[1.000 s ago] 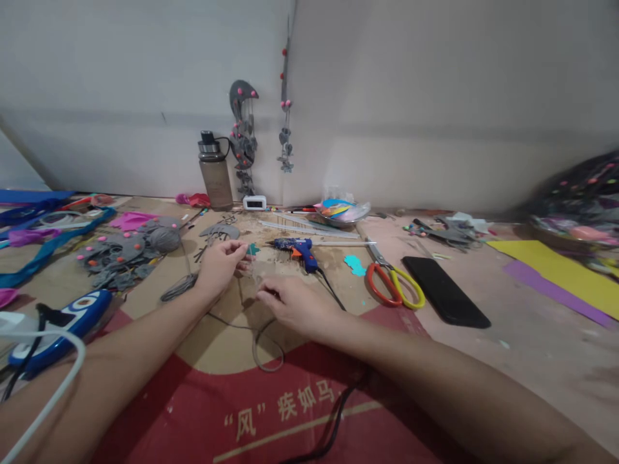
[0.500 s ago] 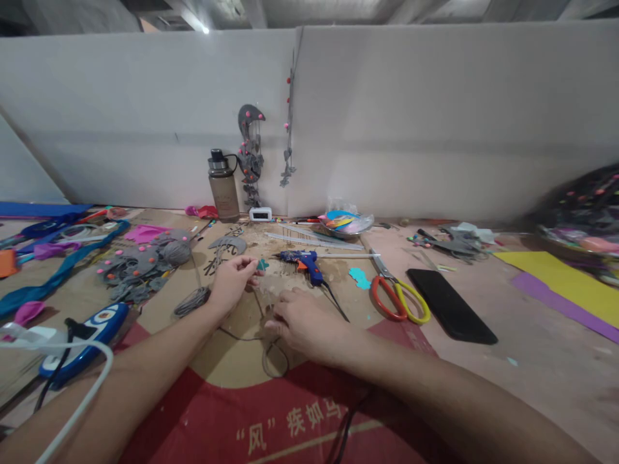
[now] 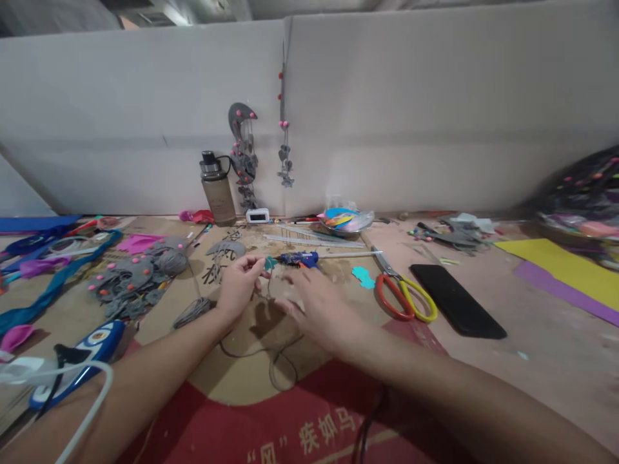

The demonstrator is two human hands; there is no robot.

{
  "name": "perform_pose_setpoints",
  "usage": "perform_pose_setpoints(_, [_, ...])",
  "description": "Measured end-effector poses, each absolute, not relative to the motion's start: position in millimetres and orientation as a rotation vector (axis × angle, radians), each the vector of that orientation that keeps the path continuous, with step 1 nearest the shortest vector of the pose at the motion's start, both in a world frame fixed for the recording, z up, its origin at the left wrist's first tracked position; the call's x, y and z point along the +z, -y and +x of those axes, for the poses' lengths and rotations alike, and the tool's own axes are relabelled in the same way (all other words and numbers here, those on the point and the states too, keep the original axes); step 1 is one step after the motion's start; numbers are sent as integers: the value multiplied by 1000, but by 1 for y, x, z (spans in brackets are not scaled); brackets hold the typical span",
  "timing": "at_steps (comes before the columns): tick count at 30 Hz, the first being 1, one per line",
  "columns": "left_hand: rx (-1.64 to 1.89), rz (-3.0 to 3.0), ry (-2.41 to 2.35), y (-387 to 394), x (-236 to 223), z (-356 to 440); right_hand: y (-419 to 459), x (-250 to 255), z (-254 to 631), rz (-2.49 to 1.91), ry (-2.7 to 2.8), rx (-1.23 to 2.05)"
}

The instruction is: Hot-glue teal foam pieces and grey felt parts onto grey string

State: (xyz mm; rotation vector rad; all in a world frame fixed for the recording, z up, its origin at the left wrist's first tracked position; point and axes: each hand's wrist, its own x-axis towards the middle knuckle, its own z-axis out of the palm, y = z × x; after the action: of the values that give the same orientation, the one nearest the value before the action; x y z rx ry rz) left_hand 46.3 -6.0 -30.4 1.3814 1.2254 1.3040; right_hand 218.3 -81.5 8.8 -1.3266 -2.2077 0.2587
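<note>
My left hand (image 3: 242,283) is closed in a pinch on a small teal cutout (image 3: 271,263), held just above the cardboard. Under the cutout, a thin grey cord (image 3: 269,287) hangs down between my hands. My right hand (image 3: 322,306) is close by on the right, its thumb and fingers apart, with nothing visible between them. Just behind the hands lies a blue hot glue gun (image 3: 298,258), partly covered by my right fingers. A loop of grey cord (image 3: 283,367) rests on the cardboard below, and a wound grey bundle (image 3: 193,312) sits beside my left wrist.
Scissors with red and yellow handles (image 3: 406,296), turquoise cutouts (image 3: 362,277) and a black phone (image 3: 457,299) lie to the right. Grey felt pieces with pink balls (image 3: 135,277) are heaped on the left. A bottle (image 3: 218,190) stands by the white wall panel (image 3: 411,116).
My left hand has moved slightly right with the teal cutout, which now overlaps the glue gun's tip. My right hand has risen and its fingers have spread. The view has shifted a little.
</note>
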Motion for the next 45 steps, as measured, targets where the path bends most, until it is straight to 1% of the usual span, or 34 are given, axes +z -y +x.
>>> perform_pose_setpoints(5, [1270,1362,-1234,13,-37,52,65,-14,209,-1303,1751,684])
perform_pose_setpoints(8, [1269,1488,-1289,19,-35,55,56,-29,200,-1224,1545,927])
perform_pose_setpoints(12, [1313,1659,-1349,26,-30,58,50,-34,194,-1074,1363,1285])
perform_pose_setpoints(15, [1351,1703,-1357,29,-26,58,48,-34,196,-1110,1324,1383])
perform_pose_setpoints(18, [1356,1630,-1378,28,-26,55,48,-36,202,-1183,1382,1250])
perform_pose_setpoints(21, [1348,1496,-1367,24,-31,51,50,-37,209,-1183,1553,991])
perform_pose_setpoints(26, [1334,1331,-1217,19,-39,52,55,-31,215,-1162,1961,575])
perform_pose_setpoints(31, [1264,1183,-1052,20,-36,58,61,-27,216,-1240,2374,94])
perform_pose_setpoints(33, [1232,1144,-1012,21,-34,59,62,-27,215,-1265,2474,-26])
perform_pose_setpoints(38, [1236,1081,-996,16,-35,57,62,-30,214,-1164,2574,-98])
perform_pose_setpoints(42, [1289,1083,-1010,12,-38,55,63,-24,218,-949,2564,17])
perform_pose_setpoints(45, [1307,1094,-1028,13,-38,54,60,-11,228,-977,2358,146])
